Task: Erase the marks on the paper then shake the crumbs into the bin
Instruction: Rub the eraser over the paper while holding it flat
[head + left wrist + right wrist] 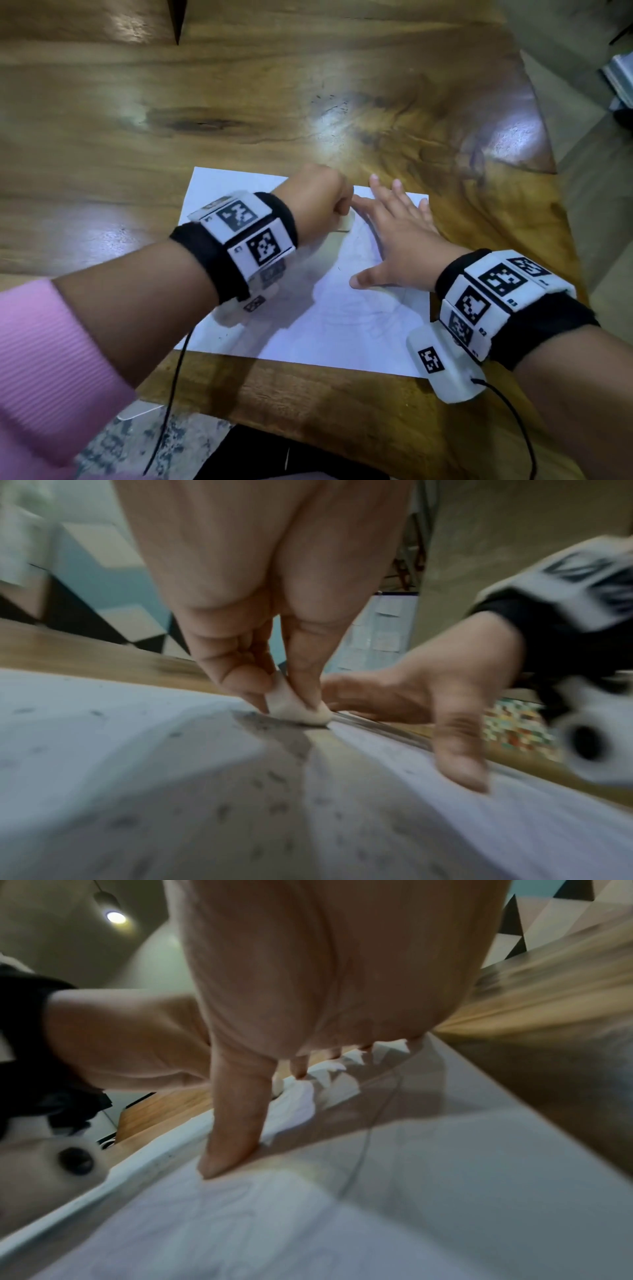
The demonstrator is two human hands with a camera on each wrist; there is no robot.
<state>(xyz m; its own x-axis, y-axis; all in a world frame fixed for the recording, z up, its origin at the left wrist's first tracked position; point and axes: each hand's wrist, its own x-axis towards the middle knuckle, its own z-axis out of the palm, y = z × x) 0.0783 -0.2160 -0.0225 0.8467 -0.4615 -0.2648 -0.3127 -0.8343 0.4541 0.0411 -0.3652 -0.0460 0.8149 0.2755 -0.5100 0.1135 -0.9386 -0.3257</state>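
Left hand (317, 198) pinches eraser (298, 710) on paper (342, 329), touching the flat, splayed right hand (397, 236) pinning it.

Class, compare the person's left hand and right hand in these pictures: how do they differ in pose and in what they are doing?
The left hand is curled, the right hand spread flat. The left hand pinches a white eraser and presses it down; the right hand holds nothing and presses the paper still. Both touch the paper and wear marker wristbands.

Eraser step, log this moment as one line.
phase: erasing | left hand: pinches eraser on paper | right hand: flat, holds paper | crumbs: on paper | bin: unseen
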